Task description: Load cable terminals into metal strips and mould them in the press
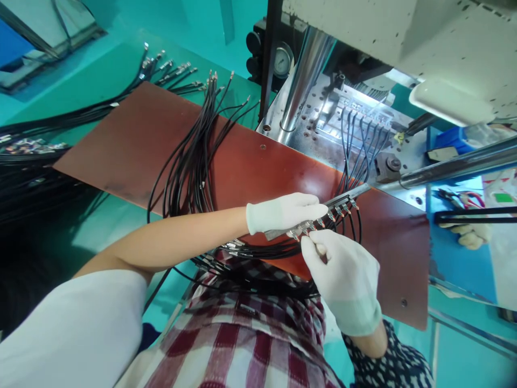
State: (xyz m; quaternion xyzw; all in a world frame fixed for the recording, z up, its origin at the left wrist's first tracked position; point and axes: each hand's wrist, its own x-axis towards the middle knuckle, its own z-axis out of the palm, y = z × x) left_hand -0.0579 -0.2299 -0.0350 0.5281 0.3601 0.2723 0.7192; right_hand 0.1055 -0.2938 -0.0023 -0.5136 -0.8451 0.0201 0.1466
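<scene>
My left hand (288, 211), in a white glove, holds a long metal bar (357, 190) slanting across the front of the board, its fingers laid along it. Several cable ends with metal connectors (332, 215) sit in a row along the bar, orange tips facing me. My right hand (343, 272), also gloved, is closed in a pinch at the near-left end of this row, on a cable connector (306, 232). Its fingertips partly hide that connector. Black cables (278, 251) run below the bar, near my lap.
A reddish-brown board (250, 161) carries a bundle of black cables (194, 156). Behind it stands a press with steel posts (302, 81) and a metal die plate (335, 132), with cables laid in it. More cables (32, 161) lie left. Pliers (470, 199) lie right.
</scene>
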